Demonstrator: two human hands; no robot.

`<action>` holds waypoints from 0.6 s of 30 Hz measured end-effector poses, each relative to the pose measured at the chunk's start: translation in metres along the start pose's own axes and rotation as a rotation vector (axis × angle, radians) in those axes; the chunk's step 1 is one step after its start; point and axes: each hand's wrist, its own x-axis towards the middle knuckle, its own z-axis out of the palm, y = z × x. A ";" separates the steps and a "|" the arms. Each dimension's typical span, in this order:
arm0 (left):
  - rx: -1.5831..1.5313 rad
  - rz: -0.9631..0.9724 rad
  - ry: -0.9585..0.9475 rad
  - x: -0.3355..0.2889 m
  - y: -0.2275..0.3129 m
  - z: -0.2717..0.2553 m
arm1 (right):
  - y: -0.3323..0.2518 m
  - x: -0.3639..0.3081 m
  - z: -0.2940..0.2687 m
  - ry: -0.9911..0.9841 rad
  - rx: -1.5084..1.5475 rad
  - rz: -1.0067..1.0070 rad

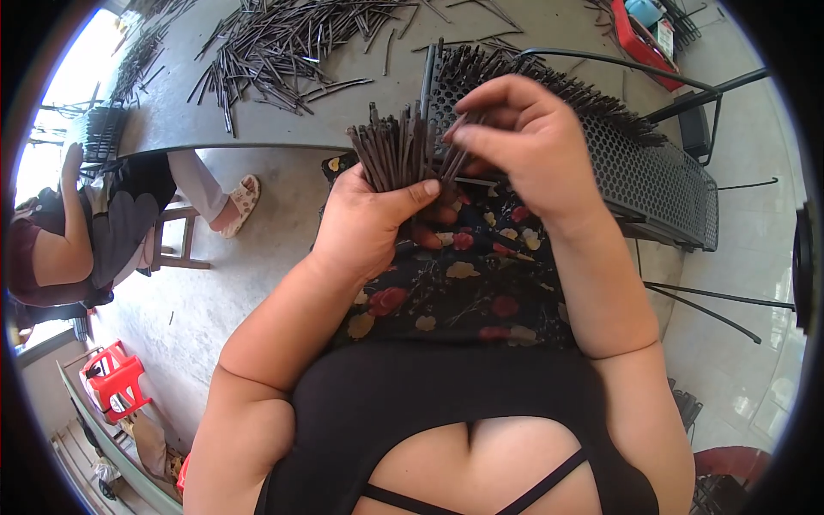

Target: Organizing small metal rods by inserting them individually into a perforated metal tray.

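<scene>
My left hand [360,215] is wrapped round an upright bundle of thin dark brown sticks [390,150], its thumb pressed across the front. The sticks' top ends stand at uneven heights. Just right of the bundle, my right hand [536,142] is closed in a pinch, slightly blurred. Its thumb and forefinger meet at the upper end of a stick [452,160] that leans beside the bundle. The lower ends of the sticks are hidden behind my left hand. Behind my right hand is a black perforated metal basket [661,184] with many similar sticks [592,99] in a row along it.
A grey table [283,129] holds a loose heap of dark sticks [292,43]. A red tray [644,43] lies at the far right. Black metal rods [712,300] stick out at right. Another person [77,223] sits at left; a red stool [118,382] stands behind.
</scene>
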 end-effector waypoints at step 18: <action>0.059 -0.029 0.094 0.005 -0.003 -0.010 | 0.015 0.024 -0.045 0.341 -0.294 -0.591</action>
